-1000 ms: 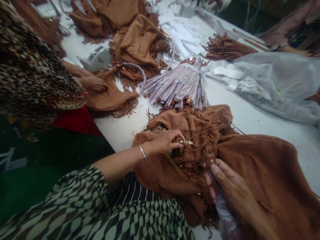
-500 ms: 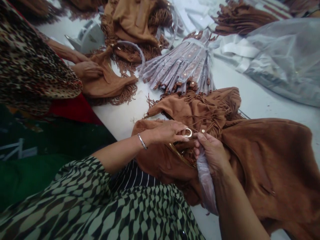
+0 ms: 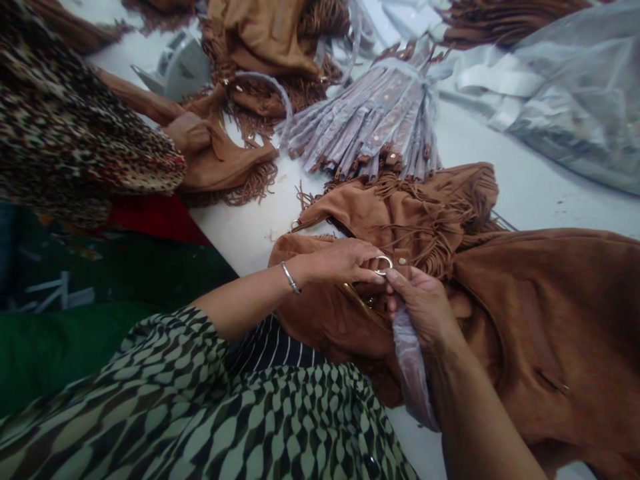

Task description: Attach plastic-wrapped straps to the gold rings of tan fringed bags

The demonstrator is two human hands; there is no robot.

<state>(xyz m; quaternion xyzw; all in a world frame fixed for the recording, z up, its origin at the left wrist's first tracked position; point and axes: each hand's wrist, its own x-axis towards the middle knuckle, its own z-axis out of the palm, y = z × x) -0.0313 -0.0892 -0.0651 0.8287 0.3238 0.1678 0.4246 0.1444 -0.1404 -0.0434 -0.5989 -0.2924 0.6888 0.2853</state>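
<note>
Pinching the ring (image 3: 391, 262) over the bag (image 3: 330, 320), the left hand (image 3: 345, 261) should hold it steady. The right hand (image 3: 425, 303) grips the strap (image 3: 413, 370) near its end, ideally flat and untwisted.

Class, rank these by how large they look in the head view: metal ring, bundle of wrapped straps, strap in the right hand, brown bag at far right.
1. Brown bag at far right
2. Bundle of wrapped straps
3. Held strap
4. Metal ring
</note>
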